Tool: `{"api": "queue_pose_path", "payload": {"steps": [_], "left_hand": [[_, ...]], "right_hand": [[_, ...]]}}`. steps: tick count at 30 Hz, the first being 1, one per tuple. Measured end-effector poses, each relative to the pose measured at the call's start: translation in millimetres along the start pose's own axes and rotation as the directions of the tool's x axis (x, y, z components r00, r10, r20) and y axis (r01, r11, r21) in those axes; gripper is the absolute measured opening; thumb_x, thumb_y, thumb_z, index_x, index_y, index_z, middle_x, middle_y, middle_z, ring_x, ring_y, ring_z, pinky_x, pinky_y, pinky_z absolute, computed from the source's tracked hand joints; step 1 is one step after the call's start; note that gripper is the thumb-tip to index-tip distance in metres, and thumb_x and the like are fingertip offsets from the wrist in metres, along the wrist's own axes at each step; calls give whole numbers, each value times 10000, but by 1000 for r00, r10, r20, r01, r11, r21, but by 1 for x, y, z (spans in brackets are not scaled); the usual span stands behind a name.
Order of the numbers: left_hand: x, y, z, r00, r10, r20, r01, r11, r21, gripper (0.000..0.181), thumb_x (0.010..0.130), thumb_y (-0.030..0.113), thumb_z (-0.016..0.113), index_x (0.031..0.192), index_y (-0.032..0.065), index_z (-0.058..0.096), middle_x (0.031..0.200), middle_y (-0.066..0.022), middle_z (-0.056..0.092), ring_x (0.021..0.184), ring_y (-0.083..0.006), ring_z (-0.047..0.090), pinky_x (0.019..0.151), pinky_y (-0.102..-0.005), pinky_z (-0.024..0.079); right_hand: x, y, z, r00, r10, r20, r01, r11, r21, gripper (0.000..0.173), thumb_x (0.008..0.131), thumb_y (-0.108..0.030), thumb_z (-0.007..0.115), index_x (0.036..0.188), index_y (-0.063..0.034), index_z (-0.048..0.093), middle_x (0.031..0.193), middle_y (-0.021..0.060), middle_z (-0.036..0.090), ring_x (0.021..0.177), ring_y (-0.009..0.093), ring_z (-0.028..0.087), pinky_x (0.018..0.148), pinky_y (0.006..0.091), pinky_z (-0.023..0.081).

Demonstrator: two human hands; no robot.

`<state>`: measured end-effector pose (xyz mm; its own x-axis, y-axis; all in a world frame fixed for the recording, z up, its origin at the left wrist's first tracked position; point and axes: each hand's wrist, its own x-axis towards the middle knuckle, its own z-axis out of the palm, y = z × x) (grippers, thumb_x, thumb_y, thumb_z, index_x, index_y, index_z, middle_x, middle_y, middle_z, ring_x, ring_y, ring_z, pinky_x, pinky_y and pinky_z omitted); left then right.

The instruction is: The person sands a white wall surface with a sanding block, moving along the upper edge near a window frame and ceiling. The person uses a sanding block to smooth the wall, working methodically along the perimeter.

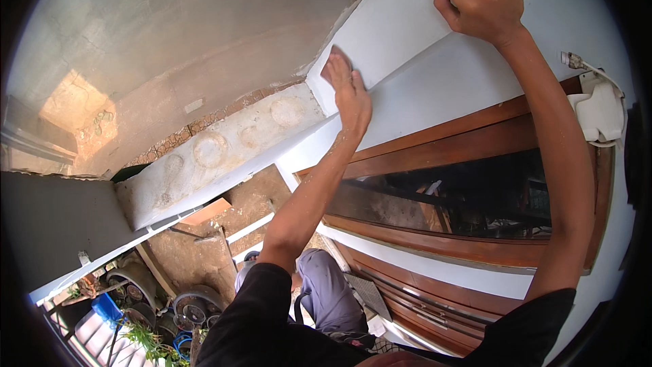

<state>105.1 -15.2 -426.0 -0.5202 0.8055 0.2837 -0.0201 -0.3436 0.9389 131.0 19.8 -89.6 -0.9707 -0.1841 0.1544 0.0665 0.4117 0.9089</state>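
My left hand (pixel 350 99) presses a reddish-brown sheet of sandpaper (pixel 333 69) flat against a white painted wall strip (pixel 392 30), close to its corner with a white ledge (pixel 234 140). The fingers cover most of the sheet. Higher up and to the right, my right hand (pixel 473 2) leans with its palm side on the same white surface, holding nothing that I can see. Its fingertips reach the top edge of the view. White dust specks dot my left forearm.
Below the right arm is a wood-framed window (pixel 448 199) with dark glass. A white plastic fixture (pixel 601 112) with a cable hangs at right. Bare grey plaster (pixel 204 25) adjoins the white strip. Far below lie a dirt floor (pixel 188 265), plant pots (pixel 196 306) and a blue container (pixel 107 308).
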Motion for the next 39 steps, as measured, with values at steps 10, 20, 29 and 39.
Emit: {"api": "queue_pose_path", "payload": {"steps": [10,20,29,39], "left_hand": [[-19,-52,-11,968,-227,-105,215,970,-112,565,1072,67,435,1607,-19,275,1688,-228,234,1571,-403,182,1277,-412,165],[-1,-11,1,991,-40,-126,20,987,-157,539,1083,86,412,1602,-9,300,1676,-207,288,1569,-379,208,1268,-397,198],[18,36,9,986,144,-82,-149,987,-54,535,1070,81,448,1585,-12,336,1665,-217,301,1556,-381,244,1258,-404,245],[-5,-1,-3,997,-77,12,78,994,-78,535,1090,91,395,1610,16,292,1685,-175,283,1578,-381,164,1267,-407,214]], "right_hand": [[-1,-4,2,1000,4,9,-4,1000,-4,250,720,-107,673,938,-31,768,914,104,779,853,242,760,734,352,595],[-4,-1,7,998,3,-59,-4,1000,-14,246,715,-98,668,930,-30,768,902,109,776,838,249,762,715,351,599],[-8,-7,-2,1000,4,7,-3,999,-33,267,688,-85,664,927,-25,767,882,105,773,839,254,758,718,350,596],[-11,0,-5,999,9,33,-7,998,-55,280,665,-75,663,920,-15,761,886,115,774,839,264,758,716,357,596]]}}
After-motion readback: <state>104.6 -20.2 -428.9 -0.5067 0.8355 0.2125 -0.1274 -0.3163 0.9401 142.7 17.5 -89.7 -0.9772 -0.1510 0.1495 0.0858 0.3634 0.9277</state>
